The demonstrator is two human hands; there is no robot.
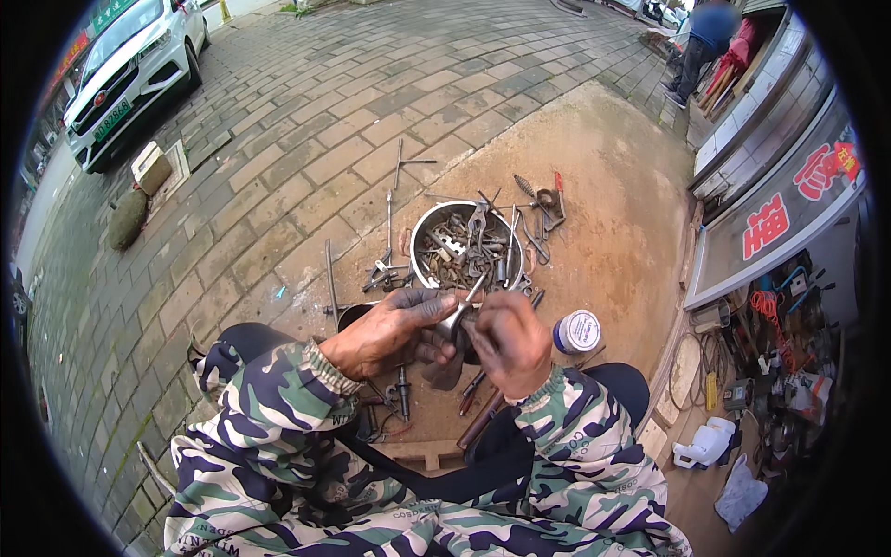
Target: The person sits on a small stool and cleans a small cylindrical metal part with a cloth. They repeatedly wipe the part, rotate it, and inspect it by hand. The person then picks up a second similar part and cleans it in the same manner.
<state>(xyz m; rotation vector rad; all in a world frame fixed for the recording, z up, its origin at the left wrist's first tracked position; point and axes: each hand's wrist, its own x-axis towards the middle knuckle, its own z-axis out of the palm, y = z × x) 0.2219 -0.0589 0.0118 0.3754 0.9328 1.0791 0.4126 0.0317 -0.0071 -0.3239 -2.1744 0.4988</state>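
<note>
In front of my lap, my left hand (401,327) is closed around a shiny metal part (453,320) with a rounded body. A thin rod (475,287) sticks up from it toward the basin. My right hand (509,343) is pressed close beside it with curled fingers, slightly smeared by motion; what they pinch is hidden. A dark grey, soft-looking piece (445,373) hangs below the metal part between the hands. Just beyond them stands a round metal basin (415,243) full of small metal pieces, with pliers (478,223) lying on top.
A white-lidded jar (581,331) stands right of my right hand. Loose tools, including a T-shaped wrench (399,162), lie around the basin. At right are a white plastic jug (707,443) and cluttered tools. A white car (135,74) and a person (705,42) are farther off.
</note>
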